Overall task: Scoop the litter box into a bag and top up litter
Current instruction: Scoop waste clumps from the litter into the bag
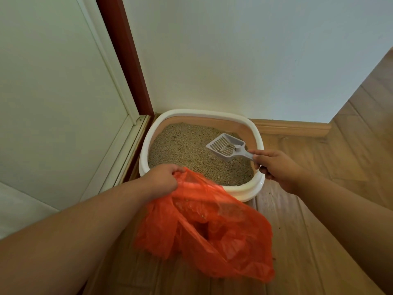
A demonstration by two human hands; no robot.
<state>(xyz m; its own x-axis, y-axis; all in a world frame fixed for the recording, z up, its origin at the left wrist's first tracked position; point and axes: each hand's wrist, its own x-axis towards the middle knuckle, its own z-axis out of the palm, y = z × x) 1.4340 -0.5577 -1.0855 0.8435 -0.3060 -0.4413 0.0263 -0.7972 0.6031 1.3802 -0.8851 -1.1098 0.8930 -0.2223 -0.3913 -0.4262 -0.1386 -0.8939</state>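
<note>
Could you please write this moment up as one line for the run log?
left hand: holds orange bag | right hand: holds scoop over litter box | scoop: few grains

One litter box [146, 145], one grey scoop [225, 146], one orange bag [212, 226], two hands.

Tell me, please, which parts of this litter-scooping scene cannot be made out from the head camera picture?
- Scoop handle end: hidden inside the right hand.
- Near-left rim of the litter box: covered by the left hand and the orange bag.
- Bag contents: too dim in its folds to tell.
- Scoop load: too small to tell whether it holds clumps.
- Spare litter supply: none in frame.
</note>
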